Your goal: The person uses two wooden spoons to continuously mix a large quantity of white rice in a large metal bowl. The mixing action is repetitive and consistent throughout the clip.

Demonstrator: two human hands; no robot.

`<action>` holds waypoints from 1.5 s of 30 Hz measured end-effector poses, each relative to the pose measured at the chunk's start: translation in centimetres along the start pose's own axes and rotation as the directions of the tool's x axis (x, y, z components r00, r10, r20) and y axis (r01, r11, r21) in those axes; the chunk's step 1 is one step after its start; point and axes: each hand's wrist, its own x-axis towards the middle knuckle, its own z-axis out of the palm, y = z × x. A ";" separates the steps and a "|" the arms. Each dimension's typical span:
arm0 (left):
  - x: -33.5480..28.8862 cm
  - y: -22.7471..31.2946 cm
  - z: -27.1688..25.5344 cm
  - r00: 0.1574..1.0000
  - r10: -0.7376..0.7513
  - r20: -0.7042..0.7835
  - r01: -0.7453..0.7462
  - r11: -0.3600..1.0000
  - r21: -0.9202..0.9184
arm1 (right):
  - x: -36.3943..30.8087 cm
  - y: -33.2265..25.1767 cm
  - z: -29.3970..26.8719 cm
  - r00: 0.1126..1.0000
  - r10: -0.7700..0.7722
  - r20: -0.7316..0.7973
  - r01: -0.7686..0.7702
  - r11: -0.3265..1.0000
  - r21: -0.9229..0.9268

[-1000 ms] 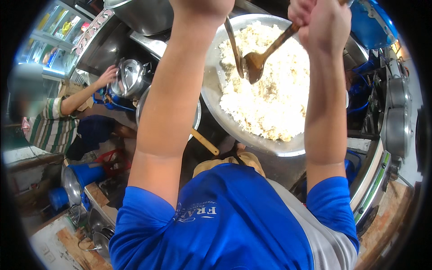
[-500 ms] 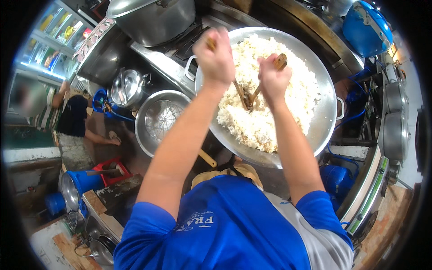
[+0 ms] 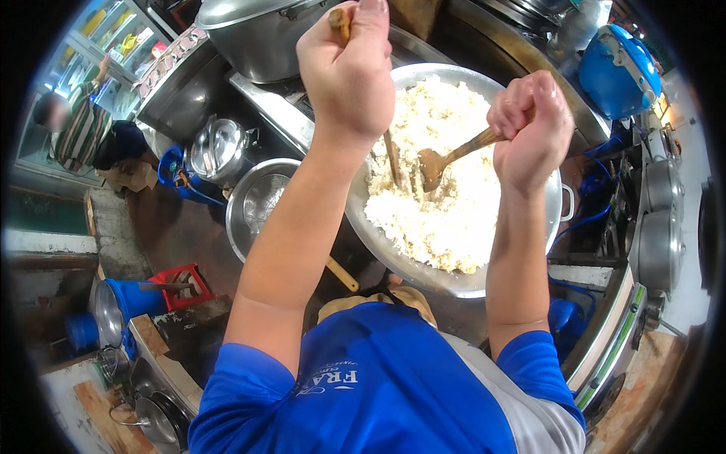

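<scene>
Grips a narrow, dark brown wooden paddle (image 3: 392,155) in the closed left hand (image 3: 344,72), with a short handle end above the fist. Points down and slightly rightward, lower end sunk in a broad heap of off-white, grainy rice (image 3: 450,219), middle hidden behind hand and wrist. Grips a second, spoon-shaped brown wooden paddle (image 3: 435,168) in the closed right hand (image 3: 533,125). Slants along its long axis from that fist down toward the left, blade in the rice, near the first one and converging on it.

Around them, a wide, round, silver metal basin (image 3: 435,281) full of rice. Beyond the left forearm, a large, grey metal lidded pot (image 3: 261,47); farther left, a round, silver metal bowl (image 3: 242,219), partly covered by that forearm, and a shiny, silver lidded pot (image 3: 218,147). Upper right, a bright blue plastic container (image 3: 618,72). In front of the basin's right part, the right forearm.

Brown and unevenly darkened, both paddles; thin and edge-like on the left, broad and rounded on the right. Brightly lit, almost washed out, the rice.
</scene>
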 end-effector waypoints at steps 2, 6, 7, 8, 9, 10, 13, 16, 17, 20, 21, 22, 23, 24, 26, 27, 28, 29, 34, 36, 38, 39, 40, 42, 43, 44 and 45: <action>-1.1 -1.1 -1.4 1.000 -0.005 0.001 0.005 0.996 0.091 | -0.4 0.5 1.0 0.997 0.017 -0.071 -0.023 0.996 -0.084; -4.6 -10.5 -4.0 0.988 -0.126 -0.094 0.135 0.986 0.095 | -4.5 9.7 -0.5 0.995 0.051 -0.083 -0.078 0.925 -0.371; -4.3 -10.6 -3.7 0.994 -0.060 -0.091 0.071 0.990 0.125 | -4.3 9.9 -0.7 0.995 0.056 -0.088 -0.086 0.918 -0.388; -3.8 -10.6 -3.6 0.996 0.006 -0.086 0.007 0.988 0.155 | -3.9 9.8 -1.1 0.994 0.062 -0.093 -0.095 0.910 -0.404; -2.9 -8.8 -2.9 0.999 0.002 -0.032 0.001 0.995 0.103 | -3.1 8.9 -0.7 0.993 0.071 -0.099 -0.106 0.901 -0.420; -1.9 -6.9 -2.1 0.999 0.042 -0.003 -0.042 0.989 0.140 | -1.7 7.2 -0.5 0.990 0.103 -0.095 -0.126 0.949 -0.288; -1.0 -2.6 -0.4 0.998 0.065 -0.013 -0.063 0.991 0.118 | 0.7 1.8 1.1 0.999 0.022 0.029 -0.018 0.990 -0.141; -2.8 -8.2 -1.8 0.994 0.079 -0.075 -0.049 0.941 0.335 | -1.7 7.1 -0.1 0.987 0.160 -0.016 -0.159 0.959 -0.234; -3.8 -9.7 -2.0 0.995 0.059 -0.081 -0.028 0.940 0.341 | -3.5 10.1 -1.4 0.981 0.190 0.030 -0.168 0.920 -0.354; -3.2 -9.4 -2.0 0.996 0.008 -0.087 0.016 0.960 0.278 | -2.4 9.1 -0.9 0.968 0.249 0.045 -0.218 0.911 -0.350; -2.5 -8.4 -1.8 0.997 -0.010 -0.082 0.030 0.968 0.250 | -1.4 7.8 -0.6 0.964 0.258 0.071 -0.228 0.931 -0.287; -1.5 -6.9 -1.5 0.997 0.022 -0.070 -0.007 0.978 0.209 | -0.2 5.5 0.4 0.974 0.198 0.114 -0.157 0.942 -0.298; -1.3 -4.6 -1.1 0.997 0.044 -0.066 -0.033 0.985 0.170 | 1.1 3.2 1.1 0.974 0.167 0.154 -0.131 0.967 -0.219; -1.2 -3.2 -1.1 0.996 0.072 -0.054 -0.064 0.990 0.127 | 2.0 1.8 1.6 0.974 0.122 0.189 -0.097 0.986 -0.137; -2.1 -4.5 -2.2 0.992 0.104 -0.077 -0.085 0.971 0.224 | 0.6 3.6 0.8 0.971 0.138 0.194 -0.120 0.987 -0.104; -3.4 -7.8 -3.3 0.987 0.136 -0.091 -0.098 0.936 0.339 | -0.4 4.9 0.2 0.970 0.139 0.199 -0.124 0.988 -0.089; -4.5 -10.5 -3.4 0.984 0.153 -0.094 -0.096 0.892 0.442 | -2.2 7.4 -0.7 0.969 0.210 0.131 -0.180 0.960 -0.213; -5.3 -11.2 -3.1 0.990 0.061 -0.129 -0.018 0.950 0.312 | -3.1 8.8 -1.3 0.969 0.205 0.141 -0.160 0.948 -0.276; -3.1 -6.1 -1.6 0.993 0.053 -0.107 -0.029 0.975 0.219 | 0.6 3.8 1.6 0.983 0.078 0.166 -0.028 0.959 -0.282; -2.5 -3.1 -0.7 0.995 0.073 -0.065 -0.068 0.995 0.077 | 2.4 0.6 2.1 0.963 0.052 0.264 -0.012 0.988 -0.151; -3.7 -5.9 -1.1 0.991 0.088 -0.103 -0.076 0.991 0.113 | 0.4 1.7 2.4 0.994 0.100 0.039 -0.089 0.968 -0.234; -5.4 -9.3 -1.8 0.993 0.108 -0.052 -0.092 0.964 0.248 | -1.8 6.0 0.4 0.989 0.106 -0.098 -0.127 0.962 -0.243; -6.3 -11.4 -2.7 0.991 0.132 -0.015 -0.116 0.912 0.395 | -3.3 9.9 -1.7 0.992 0.039 -0.120 -0.072 0.957 -0.282; -4.1 -11.9 -2.9 0.983 0.183 -0.001 -0.165 0.891 0.423 | -2.7 9.2 -1.8 0.977 0.138 -0.163 -0.163 0.975 -0.149; -4.3 -10.9 -2.6 0.985 0.174 0.011 -0.161 0.884 0.438 | -2.1 8.1 -1.5 0.984 0.123 -0.131 -0.137 0.985 -0.104; -3.9 -9.9 -2.4 0.999 0.024 -0.022 -0.016 0.947 0.322 | -1.0 6.5 -1.1 0.989 0.107 -0.100 -0.113 0.992 -0.057; -2.4 -7.4 -1.2 0.995 0.088 -0.053 -0.074 0.971 0.228 | 0.4 4.1 -0.3 0.996 0.023 -0.090 -0.032 0.995 -0.096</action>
